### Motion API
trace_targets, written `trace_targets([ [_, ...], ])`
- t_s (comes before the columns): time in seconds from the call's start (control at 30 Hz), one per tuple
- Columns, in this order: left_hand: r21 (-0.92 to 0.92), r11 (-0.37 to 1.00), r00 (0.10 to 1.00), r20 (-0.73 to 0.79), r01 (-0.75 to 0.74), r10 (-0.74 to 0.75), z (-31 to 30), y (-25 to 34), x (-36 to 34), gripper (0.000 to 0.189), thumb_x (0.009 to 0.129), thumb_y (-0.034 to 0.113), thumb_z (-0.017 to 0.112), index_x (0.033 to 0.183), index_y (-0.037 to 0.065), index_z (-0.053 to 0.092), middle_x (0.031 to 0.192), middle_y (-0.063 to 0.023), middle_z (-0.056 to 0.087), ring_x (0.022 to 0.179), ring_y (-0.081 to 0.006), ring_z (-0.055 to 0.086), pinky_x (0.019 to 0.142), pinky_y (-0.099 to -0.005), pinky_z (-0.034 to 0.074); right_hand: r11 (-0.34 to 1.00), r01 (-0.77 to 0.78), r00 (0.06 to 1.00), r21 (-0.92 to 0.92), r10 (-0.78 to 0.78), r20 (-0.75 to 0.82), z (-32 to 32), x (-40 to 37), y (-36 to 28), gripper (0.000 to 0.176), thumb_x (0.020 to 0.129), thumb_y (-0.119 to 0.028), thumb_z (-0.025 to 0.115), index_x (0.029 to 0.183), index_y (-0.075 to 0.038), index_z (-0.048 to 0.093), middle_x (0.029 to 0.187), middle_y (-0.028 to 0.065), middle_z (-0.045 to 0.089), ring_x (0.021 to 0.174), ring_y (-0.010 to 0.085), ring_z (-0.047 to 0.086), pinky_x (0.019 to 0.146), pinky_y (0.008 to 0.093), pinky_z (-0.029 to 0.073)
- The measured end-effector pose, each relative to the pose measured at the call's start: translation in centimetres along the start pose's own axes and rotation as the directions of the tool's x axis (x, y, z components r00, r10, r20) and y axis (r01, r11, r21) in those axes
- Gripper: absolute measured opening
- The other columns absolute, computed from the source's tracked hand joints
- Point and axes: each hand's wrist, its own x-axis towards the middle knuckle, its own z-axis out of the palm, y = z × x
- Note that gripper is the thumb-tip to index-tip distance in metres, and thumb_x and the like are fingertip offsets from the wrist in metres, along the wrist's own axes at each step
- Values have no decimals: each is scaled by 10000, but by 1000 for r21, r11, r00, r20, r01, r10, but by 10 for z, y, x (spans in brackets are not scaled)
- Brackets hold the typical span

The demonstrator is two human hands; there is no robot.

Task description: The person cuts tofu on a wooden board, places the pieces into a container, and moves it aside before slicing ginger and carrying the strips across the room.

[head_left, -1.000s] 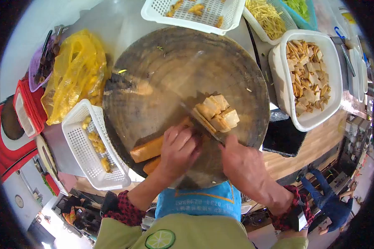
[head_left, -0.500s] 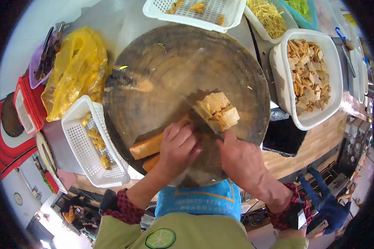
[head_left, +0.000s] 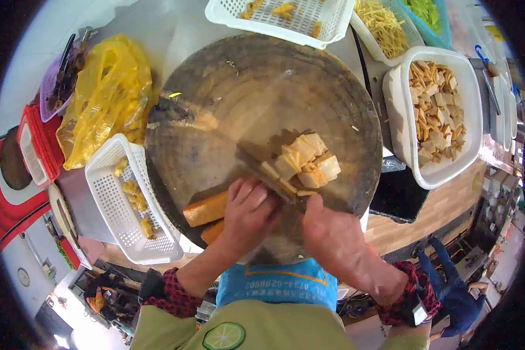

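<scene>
On the round wooden chopping block lie long blocks of brown-skinned dried tofu. My left hand presses down on them with curled fingers, hiding their right ends. In my right hand is a cleaver, gripped by its handle. Its blade is seen nearly edge-on, slanting up and left close to my left fingertips. Thin fresh slices lean along the blade's right side. Just beyond them sits a small heap of cut pale tofu pieces.
A white tub of cut tofu stands at the right. White baskets with ginger-like pieces sit at the left and the back. A yellow plastic bag lies at the left; a basket of yellow shreds is behind. A person stands at lower right.
The cleaver and my right hand have shifted slightly left, away from the heap. Thin slices now show between the blade and the heap. My left hand stays on the tofu.
</scene>
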Motion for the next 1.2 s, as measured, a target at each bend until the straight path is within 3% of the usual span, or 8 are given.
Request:
trace_targets([
  [0.2,-20,1000,1000,11,6,-6,-2,1,-5,263,584,85,730,831,70,643,1013,-82,581,999,-290,549,865,-438,409,991,-100,991,85,107,-83,-18,-30,5,223,886,-196,569,828,-27,437,500,142,544,482,354,592,427,438,469],
  [0.27,-35,999,1000,14,-5,6,-2,1,-4,273,600,79,729,859,62,642,1010,-85,581,1006,-292,544,861,-436,412,996,-53,996,77,47,77,-29,-42,0,98,809,-46,484,851,4,411,646,191,596,523,348,623,439,431,504],
  [0.37,-59,998,1000,-10,-23,22,-2,-1,-3,282,611,78,731,877,55,641,998,-83,581,1008,-291,544,853,-436,417,996,-77,985,46,69,159,-29,-37,-3,99,815,-54,481,857,6,414,638,183,600,532,350,629,447,430,510],
  [0.6,-23,999,999,-20,-25,25,-1,1,-6,294,599,73,739,874,53,640,987,-77,579,972,-289,549,837,-433,423,999,-37,999,5,37,29,0,-6,-1,97,825,-64,484,863,3,424,615,163,607,559,344,646,452,425,517],
  [0.67,6,999,998,-45,-33,33,0,1,-3,298,591,65,740,871,54,638,977,-77,581,942,-287,551,818,-429,432,990,-133,991,51,131,41,-12,-7,3,93,824,-62,484,856,0,422,625,171,608,559,344,645,449,429,514],
  [1.0,-87,996,1000,-15,-18,17,-3,-3,-7,286,587,85,741,855,59,643,954,-79,583,932,-292,554,805,-429,436,994,-103,969,31,94,229,-16,-18,-12,100,823,-56,486,860,11,422,640,184,612,563,345,646,437,424,510],
  [1.07,-5,1000,999,-33,-6,6,0,0,-3,281,599,104,734,863,64,647,974,-84,578,966,-291,547,827,-432,427,999,-33,998,19,32,57,2,-2,-8,105,818,-61,493,854,10,425,626,176,613,551,343,645,430,413,510],
  [1.2,-1,1000,1000,-1,-22,22,-4,0,-1,281,605,118,731,872,72,656,1003,-86,577,996,-288,540,858,-431,414,996,-79,995,41,82,-64,-6,-6,2,98,813,-64,499,847,1,433,599,155,605,514,331,633,429,406,513],
])
